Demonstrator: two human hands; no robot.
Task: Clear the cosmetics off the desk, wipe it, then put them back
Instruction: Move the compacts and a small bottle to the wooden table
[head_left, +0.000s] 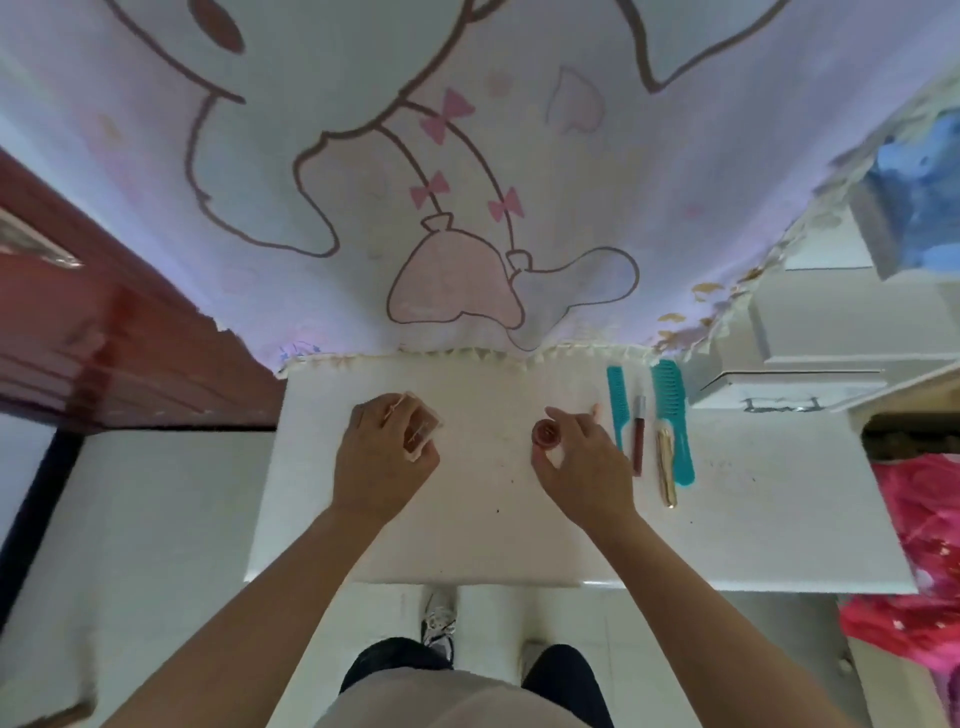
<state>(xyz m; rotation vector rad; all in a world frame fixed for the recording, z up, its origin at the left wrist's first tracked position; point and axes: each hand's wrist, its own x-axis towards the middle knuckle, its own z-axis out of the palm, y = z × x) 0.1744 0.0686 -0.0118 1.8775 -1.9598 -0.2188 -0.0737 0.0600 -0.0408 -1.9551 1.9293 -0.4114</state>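
On the white desk (483, 530) my left hand (382, 457) grips a small clear pink box (423, 428) at the left-middle. My right hand (582, 467) is at a small round brown-pink jar (546, 434), thumb and forefinger curved round its right side. Right of that hand lie a small teal comb (616, 400), a dark red lip gloss tube (638, 434), a gold tube (666, 465) and a large teal comb (674, 415), side by side.
A cartoon-print cloth (467, 182) hangs behind the desk. White drawers (810, 332) stand at the back right, a pink bag (930, 545) at the right, a red-brown door (104, 343) at the left. My feet are below the desk's front edge.
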